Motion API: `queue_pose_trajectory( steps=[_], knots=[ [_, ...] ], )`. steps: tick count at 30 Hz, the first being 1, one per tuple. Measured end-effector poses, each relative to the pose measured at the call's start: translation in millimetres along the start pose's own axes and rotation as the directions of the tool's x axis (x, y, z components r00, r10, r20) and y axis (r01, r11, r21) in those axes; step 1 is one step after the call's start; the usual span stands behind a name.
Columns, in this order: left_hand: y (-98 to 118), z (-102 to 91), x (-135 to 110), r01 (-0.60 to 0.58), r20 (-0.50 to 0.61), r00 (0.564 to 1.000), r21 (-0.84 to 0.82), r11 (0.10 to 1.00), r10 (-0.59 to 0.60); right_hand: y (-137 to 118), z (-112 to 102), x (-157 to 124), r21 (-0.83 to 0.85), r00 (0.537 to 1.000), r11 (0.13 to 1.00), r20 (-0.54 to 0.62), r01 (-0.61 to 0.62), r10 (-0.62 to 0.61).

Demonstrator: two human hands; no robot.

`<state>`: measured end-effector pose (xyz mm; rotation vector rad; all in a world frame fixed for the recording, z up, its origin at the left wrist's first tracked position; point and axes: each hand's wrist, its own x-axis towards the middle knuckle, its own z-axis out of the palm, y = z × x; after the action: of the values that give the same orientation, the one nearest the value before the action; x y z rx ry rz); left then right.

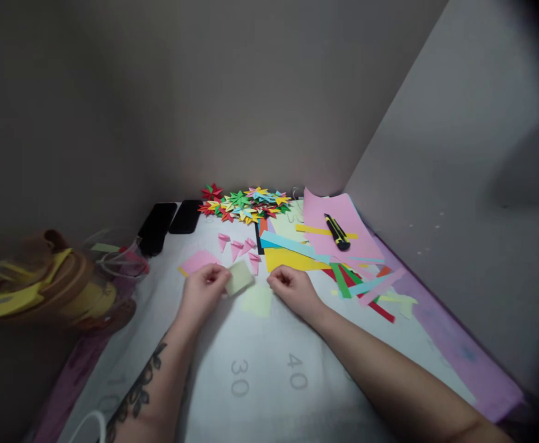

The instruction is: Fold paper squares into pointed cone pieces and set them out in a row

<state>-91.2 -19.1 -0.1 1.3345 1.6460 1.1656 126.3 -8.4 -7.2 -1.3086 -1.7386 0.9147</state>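
My left hand (203, 288) pinches a pale green paper square (240, 278) by its left edge, above the white sheet. My right hand (295, 289) is closed to the right of it, fingertips curled together; whether anything is between them is hidden. Below and between the hands lies a pale green paper piece (257, 301). Just beyond my hands sit several small folded pink paper pieces (237, 248). A pink paper square (199, 261), with a yellow edge showing beneath, lies behind my left hand.
Folded paper stars (242, 203) are heaped at the back, beside two black phones (186, 216). A cutter knife (337, 232) rests on pink sheets (357, 237) at right. Coloured paper strips (364, 284) lie nearer. A brown pot-like container (66, 280) with yellow items stands at left.
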Motion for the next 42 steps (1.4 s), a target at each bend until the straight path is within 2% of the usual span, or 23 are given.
queue_pose_trajectory(
  steps=[1, 2, 4, 5, 6, 8, 10, 12, 13, 15, 25, 28, 31, 35, 37, 39, 42],
  knots=[
    [-4, -6.4, 4, 0.031, -0.046, 0.998, 0.007, 1.0, -0.03, 1, -3, 0, -0.06, 1.0, 0.998, 0.008, 0.027, -0.026],
    [-8, -12.0, 8, 0.019, -0.112, 0.994, 0.058, 0.998, -0.013, 2, -6, -1, -0.129, 0.998, 0.99, 0.036, 0.056, -0.052],
    [-14, -18.4, 13, -0.07, -0.261, 0.954, 0.277, 0.958, 0.145, 3, -9, -4, -0.27, 0.989, 0.957, 0.128, 0.107, -0.074],
    [-16, -18.4, 13, -0.129, -0.284, 0.928, 0.364, 0.923, 0.241, 3, -10, -5, -0.329, 0.983, 0.937, 0.169, 0.119, -0.066],
    [-17, -16.1, 12, -0.183, -0.261, 0.912, 0.431, 0.883, 0.317, 2, -9, -7, -0.375, 0.979, 0.919, 0.199, 0.125, -0.052],
    [-14, -6.2, 5, -0.28, -0.115, 0.92, 0.479, 0.832, 0.375, 1, -6, -10, -0.427, 0.972, 0.896, 0.234, 0.124, -0.023],
    [-9, 7.0, -4, -0.384, 0.102, 0.919, 0.463, 0.799, 0.382, -2, -2, -12, -0.443, 0.966, 0.89, 0.257, 0.108, 0.011],
    [-4, 18.5, -13, -0.512, 0.334, 0.855, 0.433, 0.742, 0.396, -5, 1, -12, -0.444, 0.958, 0.894, 0.277, 0.063, 0.07],
    [-2, 22.6, -16, -0.548, 0.401, 0.827, 0.415, 0.726, 0.394, -7, 2, -12, -0.442, 0.953, 0.896, 0.285, 0.038, 0.1],
    [-1, 27.4, -20, -0.573, 0.455, 0.8, 0.387, 0.723, 0.39, -10, 2, -10, -0.44, 0.945, 0.898, 0.301, 0.015, 0.132],
    [-10, 30.4, -20, -0.414, 0.352, 0.883, 0.268, 0.87, 0.312, -8, 4, -12, -0.293, 0.933, 0.936, 0.348, 0.195, -0.086],
    [-5, 30.4, -19, -0.334, 0.279, 0.921, 0.211, 0.919, 0.271, -9, -4, -12, -0.256, 0.948, 0.944, 0.291, 0.21, -0.132],
    [-2, 31.6, -18, -0.216, 0.162, 0.966, 0.066, 0.974, 0.203, -5, -16, -15, -0.191, 0.957, 0.953, 0.216, 0.237, -0.194],
    [-6, 37.7, -15, -0.064, 0.105, 0.992, -0.093, 0.994, 0.074, 12, -23, -18, -0.178, 0.907, 0.898, 0.215, 0.401, -0.363],
    [-9, 41.8, -14, -0.015, 0.1, 0.995, -0.127, 0.992, 0.028, 21, -22, -17, -0.225, 0.89, 0.872, 0.251, 0.435, -0.38],
    [-10, 45.3, -14, -0.012, 0.07, 0.997, -0.126, 0.992, 0.021, 28, -21, -14, -0.28, 0.881, 0.844, 0.272, 0.457, -0.386],
    [-8, 48.4, -15, -0.044, 0.045, 0.998, -0.096, 0.994, 0.049, 31, -19, -9, -0.327, 0.843, 0.78, 0.272, 0.534, -0.464]
  ],
)
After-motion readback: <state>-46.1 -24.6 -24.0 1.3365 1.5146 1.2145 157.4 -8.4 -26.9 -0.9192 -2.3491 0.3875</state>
